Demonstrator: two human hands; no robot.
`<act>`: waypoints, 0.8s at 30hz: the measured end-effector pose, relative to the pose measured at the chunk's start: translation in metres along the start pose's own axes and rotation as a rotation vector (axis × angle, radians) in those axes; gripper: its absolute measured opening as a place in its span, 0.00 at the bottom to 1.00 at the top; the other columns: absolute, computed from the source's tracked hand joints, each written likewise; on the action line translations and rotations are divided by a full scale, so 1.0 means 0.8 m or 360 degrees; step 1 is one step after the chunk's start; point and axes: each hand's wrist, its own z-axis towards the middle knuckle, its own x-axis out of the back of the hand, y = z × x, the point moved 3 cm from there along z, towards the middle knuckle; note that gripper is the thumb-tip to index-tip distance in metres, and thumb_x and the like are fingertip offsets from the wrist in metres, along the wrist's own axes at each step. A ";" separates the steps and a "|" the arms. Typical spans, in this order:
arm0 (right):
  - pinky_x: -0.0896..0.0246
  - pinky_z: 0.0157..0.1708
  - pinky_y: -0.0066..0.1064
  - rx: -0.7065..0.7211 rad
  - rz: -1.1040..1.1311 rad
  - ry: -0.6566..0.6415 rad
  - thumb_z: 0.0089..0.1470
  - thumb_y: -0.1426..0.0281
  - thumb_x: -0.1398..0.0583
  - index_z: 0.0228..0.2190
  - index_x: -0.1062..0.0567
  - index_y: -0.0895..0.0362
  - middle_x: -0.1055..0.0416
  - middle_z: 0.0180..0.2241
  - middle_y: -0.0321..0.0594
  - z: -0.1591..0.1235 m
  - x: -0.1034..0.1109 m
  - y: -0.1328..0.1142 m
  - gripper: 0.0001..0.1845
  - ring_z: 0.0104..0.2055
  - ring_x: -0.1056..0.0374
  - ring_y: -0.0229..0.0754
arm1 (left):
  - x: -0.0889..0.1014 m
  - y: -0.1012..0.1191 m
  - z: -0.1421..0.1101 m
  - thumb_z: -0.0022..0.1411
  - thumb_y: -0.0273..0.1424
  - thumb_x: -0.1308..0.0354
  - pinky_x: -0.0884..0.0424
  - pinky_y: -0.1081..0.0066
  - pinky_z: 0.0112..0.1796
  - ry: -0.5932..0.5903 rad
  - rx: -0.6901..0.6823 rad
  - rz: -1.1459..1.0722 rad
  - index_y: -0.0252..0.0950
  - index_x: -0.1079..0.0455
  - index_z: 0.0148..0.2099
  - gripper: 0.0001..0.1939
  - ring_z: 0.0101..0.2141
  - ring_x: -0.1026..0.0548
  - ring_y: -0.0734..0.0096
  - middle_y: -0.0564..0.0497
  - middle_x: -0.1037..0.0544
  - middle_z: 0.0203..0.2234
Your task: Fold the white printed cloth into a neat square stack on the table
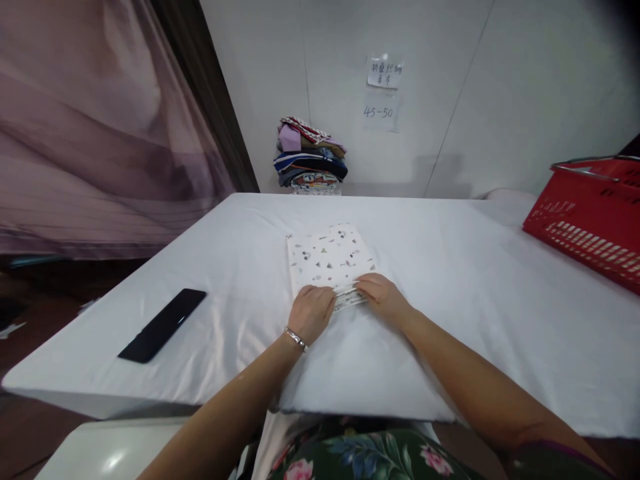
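A white cloth (pixel 327 257) with small grey and green printed motifs lies folded in layers on the white-covered table. My left hand (pixel 313 310) pinches the left part of its near edge; a silver bracelet circles that wrist. At the right part of the same edge, my right hand (pixel 383 297) has its fingers closed on the layers. Between the two hands the near edge is slightly raised, and several fold layers show there. My fingertips are partly hidden in the cloth.
A stack of folded fabrics (pixel 311 157) stands beyond the table's far edge, against the wall. A black flat object (pixel 163 327) lies at the left. A red plastic basket (pixel 593 213) stands at the right. Paper notes (pixel 384 72) hang on the wall; a pinkish curtain (pixel 100 127) hangs left.
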 end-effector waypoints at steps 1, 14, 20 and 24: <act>0.36 0.42 0.37 0.0000 -0.0030 -0.0007 0.57 0.72 0.49 0.38 0.28 0.56 0.28 0.38 0.44 -0.001 -0.001 0.000 0.11 0.42 0.33 0.42 | -0.001 0.000 0.000 0.62 0.28 0.55 0.37 0.66 0.41 -0.0008 0.0006 0.0016 0.37 0.34 0.37 0.08 0.33 0.28 0.71 0.51 0.24 0.31; 0.35 0.40 0.35 0.0110 -0.0238 0.0009 0.52 0.79 0.48 0.39 0.27 0.56 0.26 0.38 0.43 -0.006 -0.005 0.006 0.15 0.39 0.31 0.41 | 0.003 0.002 -0.001 0.59 0.23 0.52 0.34 0.64 0.41 0.0070 -0.0006 0.0198 0.38 0.33 0.40 0.10 0.42 0.29 0.66 0.49 0.26 0.43; 0.35 0.40 0.33 0.0100 -0.0262 -0.0051 0.51 0.79 0.47 0.38 0.26 0.53 0.29 0.44 0.42 -0.007 -0.002 0.004 0.15 0.42 0.31 0.41 | -0.001 -0.002 -0.004 0.57 0.21 0.54 0.31 0.67 0.37 -0.0022 0.0118 0.0197 0.39 0.32 0.43 0.14 0.40 0.27 0.68 0.49 0.27 0.45; 0.36 0.42 0.34 0.0096 -0.0259 -0.0042 0.52 0.79 0.47 0.37 0.26 0.54 0.30 0.44 0.42 -0.008 -0.001 0.003 0.14 0.43 0.32 0.42 | 0.001 -0.002 -0.003 0.58 0.23 0.54 0.30 0.70 0.36 -0.0027 0.0191 0.0153 0.40 0.33 0.41 0.12 0.39 0.27 0.70 0.51 0.28 0.46</act>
